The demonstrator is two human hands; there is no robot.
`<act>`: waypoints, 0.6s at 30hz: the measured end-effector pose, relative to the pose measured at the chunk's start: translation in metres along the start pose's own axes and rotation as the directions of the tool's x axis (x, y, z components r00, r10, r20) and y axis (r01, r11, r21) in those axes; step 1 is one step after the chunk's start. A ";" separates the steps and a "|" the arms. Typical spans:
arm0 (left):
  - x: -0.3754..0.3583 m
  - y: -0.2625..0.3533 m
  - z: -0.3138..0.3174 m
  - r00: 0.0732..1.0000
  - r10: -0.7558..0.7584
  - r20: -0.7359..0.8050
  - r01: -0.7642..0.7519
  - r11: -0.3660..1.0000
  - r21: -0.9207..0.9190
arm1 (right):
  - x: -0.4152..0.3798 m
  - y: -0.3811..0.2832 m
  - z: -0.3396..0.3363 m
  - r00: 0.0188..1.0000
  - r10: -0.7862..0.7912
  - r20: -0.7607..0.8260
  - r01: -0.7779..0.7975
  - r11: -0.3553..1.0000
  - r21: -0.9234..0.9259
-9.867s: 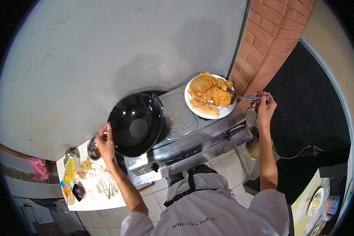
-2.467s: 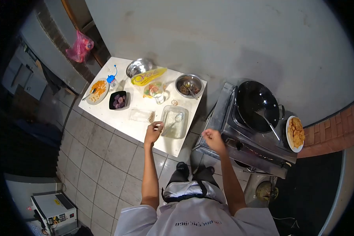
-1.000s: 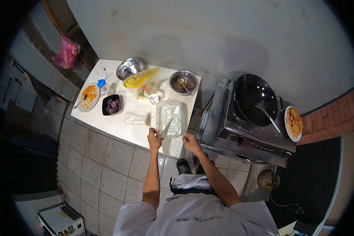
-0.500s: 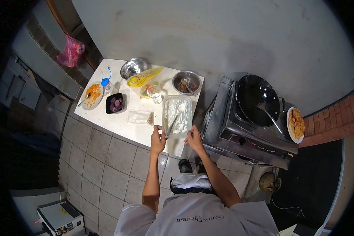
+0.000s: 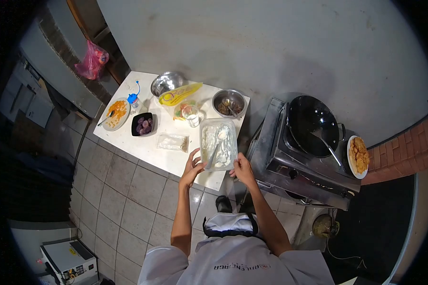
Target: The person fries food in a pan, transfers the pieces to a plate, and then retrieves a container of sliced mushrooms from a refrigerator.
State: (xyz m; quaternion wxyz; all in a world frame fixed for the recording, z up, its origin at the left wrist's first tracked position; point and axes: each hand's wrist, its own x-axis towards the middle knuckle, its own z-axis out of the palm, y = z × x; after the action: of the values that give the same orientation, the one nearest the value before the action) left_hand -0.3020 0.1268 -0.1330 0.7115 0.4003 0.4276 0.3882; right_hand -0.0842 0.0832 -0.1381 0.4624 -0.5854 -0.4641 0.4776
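Note:
A clear rectangular plastic container (image 5: 218, 121) holds a white, creamy or floury substance spread over its bottom. Inside it rests a metal spoon (image 5: 214, 154), its handle slanting toward the near left corner. My left hand (image 5: 190, 171) is closed on the container's near left corner, thumb over the rim. At the near right corner, my right hand (image 5: 243, 170) grips the other side with curled fingers. Left of the container lies a clear plastic bag (image 5: 172, 142) with a little whitish content. Just behind it stand a clear cup (image 5: 190, 116) and a steel bowl (image 5: 230, 92) with a dark mixture and a spoon.
On the white table (image 5: 142, 151) are a black bowl of purple pieces (image 5: 144, 126), a plate of orange bits (image 5: 116, 114), a blue-capped bottle (image 5: 133, 99), a yellow packet (image 5: 180, 94) and another steel bowl (image 5: 167, 81). A wok (image 5: 309, 121) sits on the stove, beside fried food (image 5: 360, 156).
My hands have closed further around the container's near corners; my left fingers now reach along its side. The whole view has shifted slightly.

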 end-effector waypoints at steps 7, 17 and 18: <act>0.004 -0.046 -0.016 0.984 -0.175 -0.043 0.177 0.982 0.057 | -0.010 0.041 0.013 0.972 0.233 0.013 -0.233 0.967 0.103; -0.003 -0.074 -0.040 0.942 -0.282 -0.183 0.302 0.949 0.094 | 0.000 0.093 0.050 0.921 0.389 -0.008 -0.387 0.918 0.088; -0.003 -0.076 -0.041 0.942 -0.279 -0.187 0.301 0.948 0.104 | 0.002 0.094 0.053 0.913 0.407 -0.016 -0.406 0.912 0.051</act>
State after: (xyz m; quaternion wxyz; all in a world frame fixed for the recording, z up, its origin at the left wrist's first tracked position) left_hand -0.3253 0.1050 -0.2131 0.6941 0.3442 0.5656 0.2828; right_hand -0.1269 0.0772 -0.2372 0.3723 -0.6644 -0.3149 0.5664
